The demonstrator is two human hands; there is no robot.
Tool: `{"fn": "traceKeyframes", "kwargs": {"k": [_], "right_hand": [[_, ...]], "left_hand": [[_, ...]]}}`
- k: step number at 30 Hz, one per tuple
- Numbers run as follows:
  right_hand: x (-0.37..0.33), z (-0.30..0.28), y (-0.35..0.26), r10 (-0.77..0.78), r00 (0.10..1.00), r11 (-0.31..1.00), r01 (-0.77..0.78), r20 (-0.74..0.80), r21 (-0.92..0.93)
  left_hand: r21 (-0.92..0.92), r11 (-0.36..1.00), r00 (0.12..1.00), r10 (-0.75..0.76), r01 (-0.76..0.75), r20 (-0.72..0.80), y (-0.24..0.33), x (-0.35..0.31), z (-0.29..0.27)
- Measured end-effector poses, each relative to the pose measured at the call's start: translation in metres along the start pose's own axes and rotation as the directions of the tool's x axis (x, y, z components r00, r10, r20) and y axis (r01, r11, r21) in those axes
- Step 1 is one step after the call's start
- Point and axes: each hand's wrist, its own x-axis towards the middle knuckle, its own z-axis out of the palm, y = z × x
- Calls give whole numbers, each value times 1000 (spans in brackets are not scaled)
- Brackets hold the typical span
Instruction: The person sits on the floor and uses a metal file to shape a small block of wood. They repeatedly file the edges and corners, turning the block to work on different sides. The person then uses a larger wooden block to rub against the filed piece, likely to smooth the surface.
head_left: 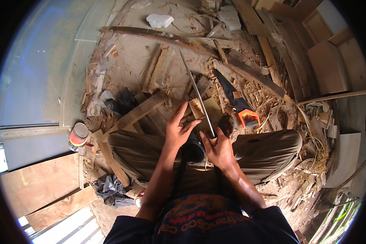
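Wood offcuts and shavings littered the sandy ground (130,61) across the middle of the frame, with long planks (248,73) crossing the upper centre and stacked boards (329,65) at the upper right. A hand saw with a black blade and orange handle (236,99) lay right of centre, just beyond the person's knee (272,148). Two white foam-like chunks (159,20) sat at the top. At the left, a small round tin with a red and yellow label and a pale lid (78,136) stood beside a board. Crumpled black plastic (112,189) lay at the lower left.

A long, thin metal strip (197,93) ran from the hands up toward the upper centre, clear of the scraps. Its near end sat in the right hand (218,148), whose fingers were curled tight around it at centre frame. The left hand (178,130) lay just left of the strip, fingers spread, fingertips touching it above the right hand's hold.
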Motion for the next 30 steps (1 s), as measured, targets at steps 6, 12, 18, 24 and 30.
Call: {"fn": "traceKeyframes", "kwargs": {"k": [6, 12, 18, 24, 30], "right_hand": [[0, 3, 7, 127, 989, 990, -131, 78, 51], [-13, -13, -14, 68, 998, 997, -69, 15, 30], [-12, -7, 13, 98, 994, 995, -99, 57, 12], [-25, -16, -6, 21, 999, 997, -19, -24, 70], [-10, -17, 10, 149, 986, 989, -149, 80, -11]], "left_hand": [[-12, 1000, 1000, 25, -25, -9, -5, -3, 5], [98, 993, 997, 70, -73, 28, 22, -3, 4], [102, 994, 998, 33, -37, 44, -3, -14, 9], [138, 980, 988, 138, -146, 64, 37, -3, 6], [166, 980, 993, 106, -113, 48, -11, -11, 14]]}}
